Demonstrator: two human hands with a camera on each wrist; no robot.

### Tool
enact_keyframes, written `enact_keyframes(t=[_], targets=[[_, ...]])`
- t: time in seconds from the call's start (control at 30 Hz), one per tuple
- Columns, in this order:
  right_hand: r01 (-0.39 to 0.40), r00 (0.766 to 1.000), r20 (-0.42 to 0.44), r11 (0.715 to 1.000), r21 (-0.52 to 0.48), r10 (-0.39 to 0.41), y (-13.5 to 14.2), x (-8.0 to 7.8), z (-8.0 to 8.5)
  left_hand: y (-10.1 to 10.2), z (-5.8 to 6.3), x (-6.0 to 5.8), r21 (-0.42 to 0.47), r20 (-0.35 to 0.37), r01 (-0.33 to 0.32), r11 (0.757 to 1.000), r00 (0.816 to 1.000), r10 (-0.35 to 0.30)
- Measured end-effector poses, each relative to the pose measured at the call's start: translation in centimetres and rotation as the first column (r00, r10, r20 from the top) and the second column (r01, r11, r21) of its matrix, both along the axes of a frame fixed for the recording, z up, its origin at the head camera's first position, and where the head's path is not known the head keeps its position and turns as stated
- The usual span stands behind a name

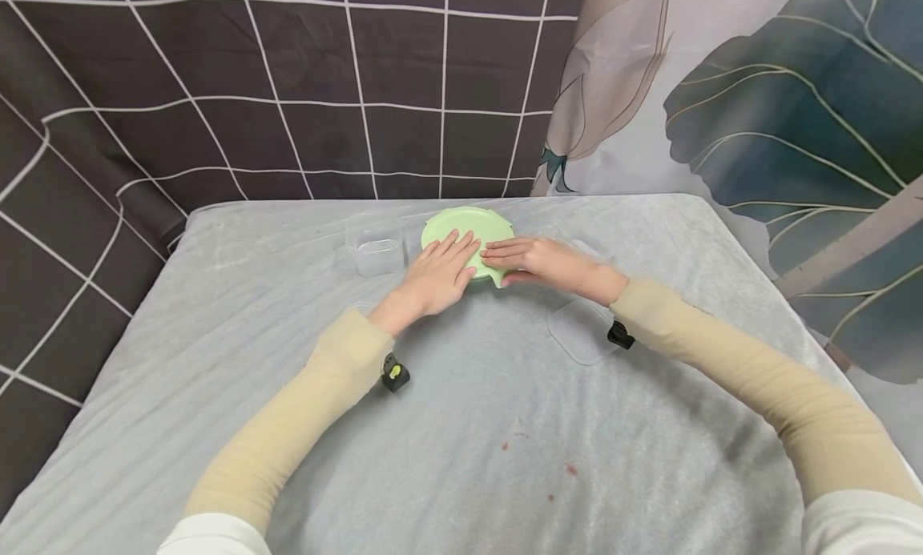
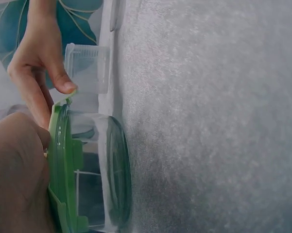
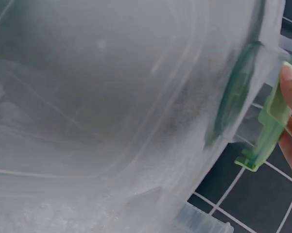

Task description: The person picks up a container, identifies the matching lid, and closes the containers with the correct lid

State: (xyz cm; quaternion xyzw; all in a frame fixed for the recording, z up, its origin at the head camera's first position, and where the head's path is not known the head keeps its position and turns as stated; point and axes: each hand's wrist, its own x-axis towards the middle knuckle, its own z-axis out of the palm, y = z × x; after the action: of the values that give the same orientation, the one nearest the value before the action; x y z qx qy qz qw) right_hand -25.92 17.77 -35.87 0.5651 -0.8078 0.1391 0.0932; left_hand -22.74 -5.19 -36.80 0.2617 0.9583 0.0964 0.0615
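Working close to the far edge of the grey cloth-covered worktop (image 1: 447, 459), so best to bear straight down on the round clear bowl (image 2: 102, 170), never outward. Left hand (image 1: 435, 281) laid across the green lid (image 1: 461, 219), fingers released and nearly straight: good for steadying, ideally with even pressure near the middle. Right hand (image 1: 542, 259) at the near-right rim, fingers pinching the flap (image 1: 497, 277): grip near its tip, move in line with the hinge, avoid twisting, watch for any rocking.

And what a tidy piece! See-through, upright, greenish toward the base, just beside a clear rectangular tub (image 1: 378, 251). On top, pale green, round and looking level. Lower down, narrow green clips (image 2: 78, 154) hanging against the wall; impossible to tell whether latched. Smallest of all, that pinched flap, jutting past the rim, same fresh green.
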Motion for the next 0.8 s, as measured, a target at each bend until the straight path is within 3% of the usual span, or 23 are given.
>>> enact_keyframes(t=[0.37, 0.63, 0.8], targets=[[-0.06, 0.977, -0.206, 0.997, -0.054, 0.048, 0.0, -0.3, -1.2, 0.1, 0.1, 0.4, 0.018, 0.014, -0.011, 1.0, 1.0, 0.011], [-0.092, 0.959, -0.274, 0.993, -0.077, 0.068, 0.2, -0.7, -1.9, 0.4, 0.1, 0.5, 0.016, 0.01, -0.017, 1.0, 1.0, 0.017], [-0.082, 0.966, -0.253, 0.992, -0.093, 0.056, 0.1, -0.9, -2.0, 0.4, -0.1, 0.2, 0.005, -0.003, -0.02, 1.0, 1.0, 0.02]])
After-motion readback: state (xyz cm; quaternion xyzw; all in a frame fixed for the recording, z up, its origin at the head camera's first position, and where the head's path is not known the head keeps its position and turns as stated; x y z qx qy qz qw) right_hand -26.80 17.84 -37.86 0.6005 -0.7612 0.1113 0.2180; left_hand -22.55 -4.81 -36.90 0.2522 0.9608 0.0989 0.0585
